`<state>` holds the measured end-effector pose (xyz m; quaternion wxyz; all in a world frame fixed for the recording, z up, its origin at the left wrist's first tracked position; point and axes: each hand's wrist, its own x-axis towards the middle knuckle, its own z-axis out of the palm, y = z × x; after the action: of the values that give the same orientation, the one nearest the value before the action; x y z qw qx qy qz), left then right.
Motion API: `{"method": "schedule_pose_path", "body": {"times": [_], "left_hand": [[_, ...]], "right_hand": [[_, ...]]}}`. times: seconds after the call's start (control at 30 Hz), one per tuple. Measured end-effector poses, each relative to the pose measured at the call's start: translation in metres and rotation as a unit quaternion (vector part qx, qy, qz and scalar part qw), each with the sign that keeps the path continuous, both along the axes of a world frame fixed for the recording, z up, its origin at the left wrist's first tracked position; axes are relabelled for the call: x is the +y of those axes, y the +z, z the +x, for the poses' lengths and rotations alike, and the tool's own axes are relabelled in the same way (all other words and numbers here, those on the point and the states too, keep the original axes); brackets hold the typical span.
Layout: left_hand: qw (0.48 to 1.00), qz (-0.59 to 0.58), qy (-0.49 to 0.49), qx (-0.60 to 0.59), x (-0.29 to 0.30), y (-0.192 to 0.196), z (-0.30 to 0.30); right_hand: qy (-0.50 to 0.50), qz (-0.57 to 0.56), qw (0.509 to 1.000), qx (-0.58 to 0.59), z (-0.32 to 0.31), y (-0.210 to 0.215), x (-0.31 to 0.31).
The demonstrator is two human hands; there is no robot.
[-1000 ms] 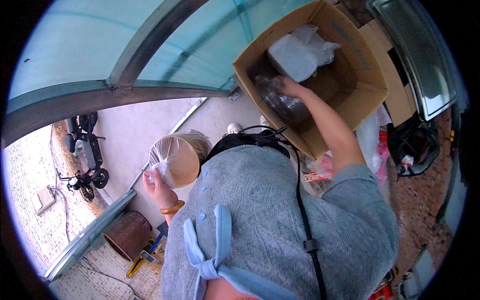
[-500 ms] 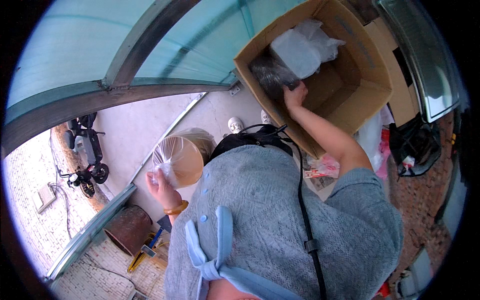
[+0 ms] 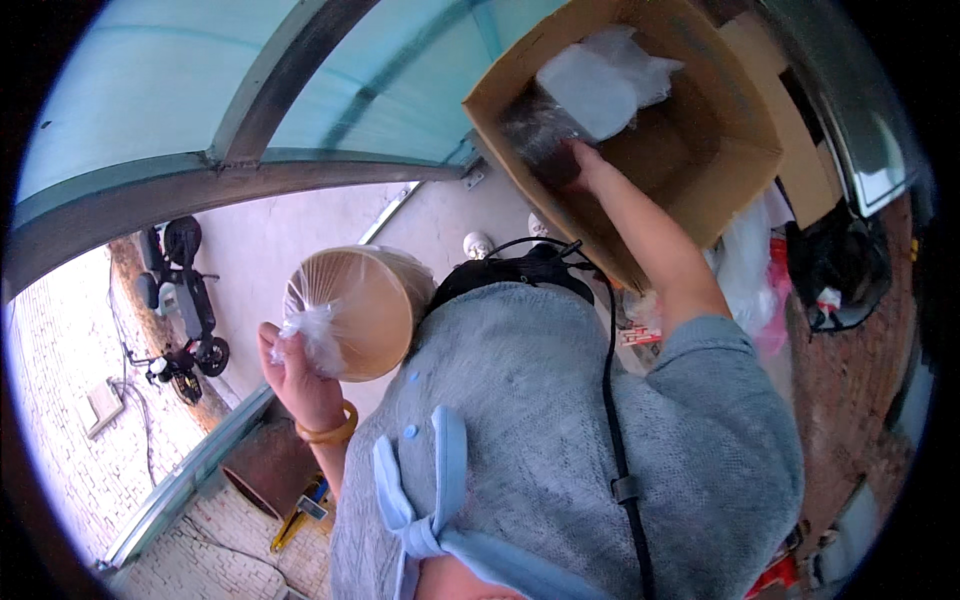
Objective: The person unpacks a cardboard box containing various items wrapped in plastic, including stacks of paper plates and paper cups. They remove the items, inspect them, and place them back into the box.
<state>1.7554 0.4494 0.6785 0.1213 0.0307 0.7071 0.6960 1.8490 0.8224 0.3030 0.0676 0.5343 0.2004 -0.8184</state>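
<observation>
My left hand (image 3: pixel 300 375) grips the gathered clear plastic of a wrapped stack of tan round bowls (image 3: pixel 365 310), held up at chest height on my left. My right hand (image 3: pixel 590 165) reaches into an open cardboard box (image 3: pixel 745 170) at the upper right. Its fingers close on a dark bundle wrapped in clear plastic (image 3: pixel 535 135) against the box's near wall. A white plastic bag (image 3: pixel 600 80) lies in the box just beyond that bundle. My grey sweater fills the lower middle of the view.
A teal translucent roof (image 3: pixel 200 90) with a metal beam spans the upper left. A small scooter (image 3: pixel 180 300) stands by a brick wall at left, a rusty bucket (image 3: pixel 265 465) below it. White and pink plastic bags (image 3: pixel 750 270) and a black bag (image 3: pixel 840 270) sit under the box.
My right hand has slid further up inside the box, staying on the dark bundle. My left hand with the wrapped bowls has barely moved.
</observation>
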Motion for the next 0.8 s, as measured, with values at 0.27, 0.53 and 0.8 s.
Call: {"method": "schedule_pose_path", "body": {"times": [0.27,0.53,0.8], "left_hand": [[0.978,0.179,-0.100,0.046,-0.002,0.090,-0.022],[0.773,0.359,-0.517,0.082,0.124,0.117,-0.049],[0.782,0.276,-0.557,-0.030,0.272,0.035,0.014]], "right_hand": [[0.022,0.131,0.982,0.133,0.038,0.194,-0.056],[-0.263,0.159,0.894,0.326,0.082,0.275,-0.116],[-0.419,0.157,0.882,0.146,0.139,0.239,-0.120]]}}
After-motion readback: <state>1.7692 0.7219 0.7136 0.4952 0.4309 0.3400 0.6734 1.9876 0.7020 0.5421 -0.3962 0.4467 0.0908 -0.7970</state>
